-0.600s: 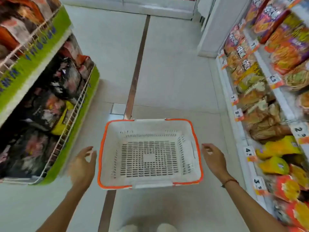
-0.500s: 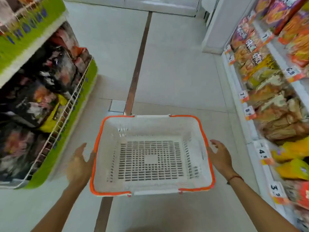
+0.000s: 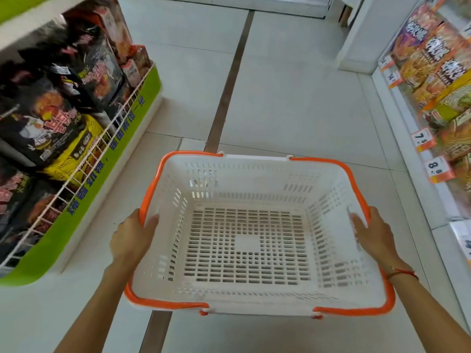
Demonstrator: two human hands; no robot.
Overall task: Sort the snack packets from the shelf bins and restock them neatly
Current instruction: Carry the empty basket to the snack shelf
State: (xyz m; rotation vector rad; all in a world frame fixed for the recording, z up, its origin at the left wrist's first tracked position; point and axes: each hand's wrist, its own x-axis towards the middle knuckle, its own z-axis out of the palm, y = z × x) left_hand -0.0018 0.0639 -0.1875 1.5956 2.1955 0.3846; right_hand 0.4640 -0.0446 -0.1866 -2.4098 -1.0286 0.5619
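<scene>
An empty white plastic basket (image 3: pixel 249 179) with an orange rim fills the middle of the view, above a tiled floor. My left hand (image 3: pixel 131 236) grips its left rim, thumb inside and fingers outside. My right hand (image 3: pixel 373 234) grips the right rim the same way. Black and yellow snack packets (image 3: pixel 58 123) lie in a wire-fronted green shelf bin (image 3: pixel 102 159) at the left. Orange and purple packets (image 3: pixel 433 54) fill the white shelves at the right.
Price tags (image 3: pixel 438 169) line the right shelf edge. A dark strip (image 3: pixel 229 80) runs down the middle of the aisle floor. A white pillar (image 3: pixel 356 34) stands at the far right end of the aisle.
Both hands closed in from beside the basket and took hold of its side rims. The basket now appears nearer and larger, and the view has tilted down.
</scene>
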